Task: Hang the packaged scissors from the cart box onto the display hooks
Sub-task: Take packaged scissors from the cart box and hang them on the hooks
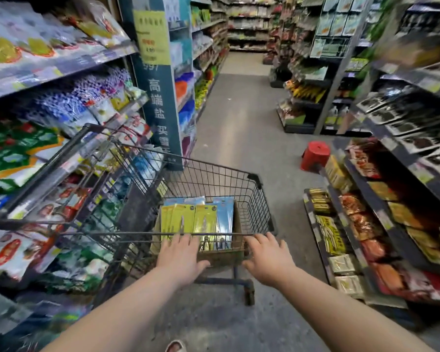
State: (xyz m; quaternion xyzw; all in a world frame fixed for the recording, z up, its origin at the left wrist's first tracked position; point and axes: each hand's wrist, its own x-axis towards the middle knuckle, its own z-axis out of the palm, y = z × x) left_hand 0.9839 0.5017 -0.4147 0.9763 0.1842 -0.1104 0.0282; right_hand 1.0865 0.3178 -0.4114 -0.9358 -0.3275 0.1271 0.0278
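A wire shopping cart stands in a store aisle in front of me. Inside it sits a brown cardboard box holding several packaged scissors on yellow-green and blue cards, standing upright. My left hand rests on the cart's near top rail, fingers spread over it. My right hand lies on the same rail further right, fingers also spread. Neither hand holds a package. No display hooks can be made out in this blurred view.
Shelves of packaged food line the left, close to the cart. Shelves with packets line the right. A red plastic stool stands on the grey floor ahead right. A dark blue pillar sign is ahead left.
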